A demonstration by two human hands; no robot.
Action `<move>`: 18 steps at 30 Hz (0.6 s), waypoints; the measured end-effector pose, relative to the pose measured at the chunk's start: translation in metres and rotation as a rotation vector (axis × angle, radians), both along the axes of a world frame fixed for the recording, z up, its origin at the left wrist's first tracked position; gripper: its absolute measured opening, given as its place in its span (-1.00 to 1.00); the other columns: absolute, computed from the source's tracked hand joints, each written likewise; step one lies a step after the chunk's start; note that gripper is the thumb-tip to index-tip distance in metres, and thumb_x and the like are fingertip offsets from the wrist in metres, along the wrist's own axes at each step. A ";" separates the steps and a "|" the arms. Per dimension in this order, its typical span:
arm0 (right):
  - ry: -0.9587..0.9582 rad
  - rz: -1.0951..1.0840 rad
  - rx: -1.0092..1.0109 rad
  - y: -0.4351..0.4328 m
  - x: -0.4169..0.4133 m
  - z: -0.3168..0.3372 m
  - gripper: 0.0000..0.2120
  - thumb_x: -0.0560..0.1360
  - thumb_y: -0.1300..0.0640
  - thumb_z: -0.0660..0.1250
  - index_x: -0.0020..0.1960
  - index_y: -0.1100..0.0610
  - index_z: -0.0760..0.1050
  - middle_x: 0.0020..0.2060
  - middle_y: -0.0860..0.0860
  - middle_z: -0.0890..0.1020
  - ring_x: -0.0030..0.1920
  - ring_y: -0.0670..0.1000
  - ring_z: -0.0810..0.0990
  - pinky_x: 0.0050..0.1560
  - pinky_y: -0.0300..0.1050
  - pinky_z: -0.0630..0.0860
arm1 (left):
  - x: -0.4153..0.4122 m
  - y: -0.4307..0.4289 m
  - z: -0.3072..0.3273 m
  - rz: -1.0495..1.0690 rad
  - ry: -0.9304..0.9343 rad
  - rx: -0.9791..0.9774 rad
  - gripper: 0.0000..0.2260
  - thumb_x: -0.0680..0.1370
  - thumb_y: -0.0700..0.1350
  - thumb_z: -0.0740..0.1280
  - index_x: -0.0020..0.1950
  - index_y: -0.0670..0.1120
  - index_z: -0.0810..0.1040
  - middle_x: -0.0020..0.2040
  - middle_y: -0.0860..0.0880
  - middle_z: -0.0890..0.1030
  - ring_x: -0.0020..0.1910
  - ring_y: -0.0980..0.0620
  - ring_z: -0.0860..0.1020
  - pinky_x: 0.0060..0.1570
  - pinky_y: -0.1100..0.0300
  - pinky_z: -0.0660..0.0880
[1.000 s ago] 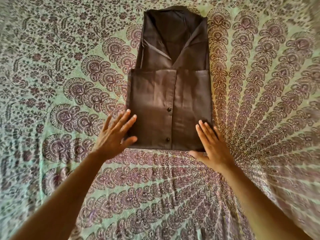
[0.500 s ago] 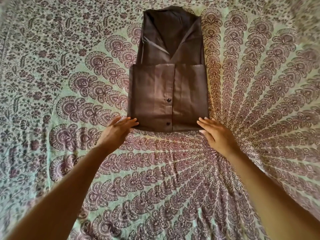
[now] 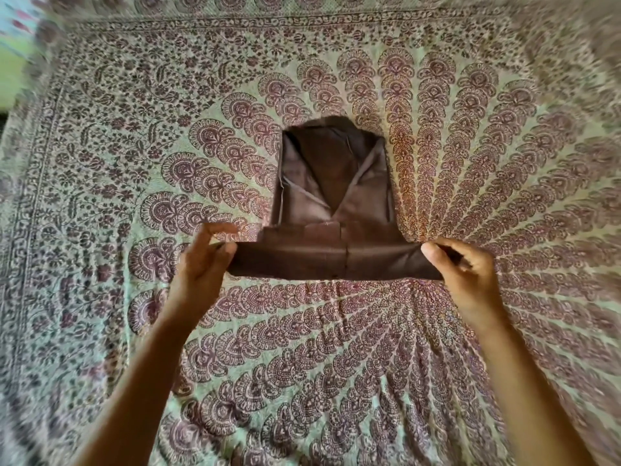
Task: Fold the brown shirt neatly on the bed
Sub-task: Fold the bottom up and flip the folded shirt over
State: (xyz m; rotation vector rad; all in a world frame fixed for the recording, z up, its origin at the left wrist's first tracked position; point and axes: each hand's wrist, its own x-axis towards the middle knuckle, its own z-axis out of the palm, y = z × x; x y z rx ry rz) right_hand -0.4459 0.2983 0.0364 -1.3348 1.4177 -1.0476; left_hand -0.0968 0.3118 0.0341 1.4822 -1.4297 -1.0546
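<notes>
A brown shirt [image 3: 332, 196], already narrowed to a panel, lies on the patterned bed [image 3: 336, 348], its collar [image 3: 331, 156] at the far end from the person folding it. The left hand [image 3: 201, 264] and right hand [image 3: 470, 274] each pinch a corner of the doubled edge opposite the collar, fingers [image 3: 215, 230] closed on the cloth and that edge raised. The final fold appears to be in hand; the next move likely calls for carrying both corners level toward the collar and laying them square.
</notes>
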 end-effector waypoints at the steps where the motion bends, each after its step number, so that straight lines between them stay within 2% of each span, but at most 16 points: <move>1: 0.006 -0.036 -0.024 -0.005 0.004 0.002 -0.84 0.36 -0.08 0.33 -0.17 -0.02 0.58 -0.36 -0.22 0.64 -0.33 -0.22 0.58 -0.34 -0.39 0.50 | -0.006 -0.005 0.002 0.073 -0.009 -0.019 -0.86 0.52 0.05 0.21 0.02 0.29 0.40 -0.33 -0.08 0.54 -0.48 0.13 0.38 -0.48 0.28 0.32; 4: 0.081 -0.133 -0.105 -0.036 0.015 -0.008 -0.87 0.45 -0.02 0.31 -0.16 0.02 0.54 -0.41 -0.19 0.57 -0.37 -0.28 0.50 -0.37 -0.45 0.41 | -0.024 -0.039 -0.008 0.272 -0.040 -0.070 -0.82 0.56 -0.07 0.19 0.04 0.23 0.33 -0.40 0.05 0.43 -0.47 0.21 0.30 -0.43 0.27 0.21; 6: 0.147 -0.239 -0.166 -0.068 0.020 -0.026 -0.81 0.50 -0.01 0.28 -0.13 0.11 0.55 -0.38 -0.14 0.55 -0.39 -0.28 0.47 -0.37 -0.42 0.37 | -0.035 -0.074 -0.020 0.365 -0.110 -0.105 -0.90 0.59 -0.11 0.19 0.08 0.03 0.36 -0.37 0.04 0.42 -0.45 0.27 0.33 -0.43 0.27 0.22; 9: 0.267 -0.364 -0.260 -0.119 0.027 -0.052 -0.70 0.53 0.03 0.27 -0.16 0.26 0.58 -0.37 0.00 0.55 -0.40 -0.14 0.44 -0.37 -0.35 0.32 | -0.048 -0.128 -0.039 0.461 -0.256 -0.162 -0.83 0.61 -0.14 0.18 0.13 -0.22 0.37 -0.28 0.00 0.50 -0.38 0.31 0.43 -0.42 0.40 0.22; 10: 0.294 -0.389 -0.270 -0.137 0.029 -0.060 -0.71 0.53 0.07 0.27 -0.19 0.28 0.56 -0.39 0.03 0.54 -0.41 -0.09 0.42 -0.40 -0.33 0.30 | -0.051 -0.147 -0.046 0.467 -0.287 -0.162 -0.81 0.61 -0.12 0.17 0.14 -0.23 0.36 -0.22 -0.06 0.55 -0.36 0.26 0.44 -0.42 0.37 0.24; 13: 0.399 -0.438 -0.316 -0.183 0.034 -0.082 -0.73 0.53 0.11 0.29 -0.20 0.31 0.55 -0.42 0.08 0.56 -0.42 -0.08 0.40 -0.45 -0.27 0.19 | -0.053 -0.199 -0.069 0.446 -0.382 -0.141 -0.75 0.62 -0.09 0.14 0.19 -0.24 0.34 -0.09 -0.18 0.60 -0.25 -0.07 0.52 -0.31 0.15 0.38; 18: 0.566 -0.411 -0.319 -0.252 0.031 -0.125 -0.70 0.53 0.05 0.27 -0.17 0.29 0.55 -0.41 0.20 0.59 -0.45 0.11 0.49 -0.41 -0.17 0.05 | -0.048 -0.267 -0.113 0.443 -0.527 -0.100 -0.73 0.62 -0.09 0.13 0.22 -0.24 0.34 -0.06 -0.24 0.60 -0.17 -0.21 0.56 -0.23 0.02 0.42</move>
